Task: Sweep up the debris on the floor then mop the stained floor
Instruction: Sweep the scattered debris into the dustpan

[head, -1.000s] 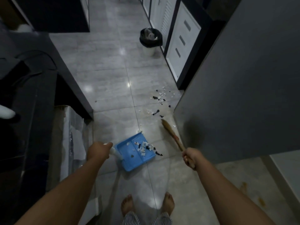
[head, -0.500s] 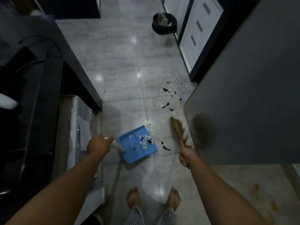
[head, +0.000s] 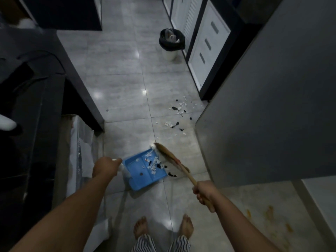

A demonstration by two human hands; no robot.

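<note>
A blue dustpan lies on the grey tiled floor in front of my feet, with white and black scraps inside. My left hand grips its white handle. My right hand grips the handle of a straw hand broom, whose bristles lie across the pan's open right edge. More black and white debris is scattered on the tiles further ahead, near a grey panel. Orange stains mark the floor at the lower right.
A black-lined waste bin stands ahead by white cabinet doors. A large grey panel closes off the right. A dark counter and a plastic-covered box line the left. My bare feet are at the bottom.
The broom swung left from beside the grey panel onto the dustpan's mouth, pushing scraps in. My left hand kept the dustpan in place.
</note>
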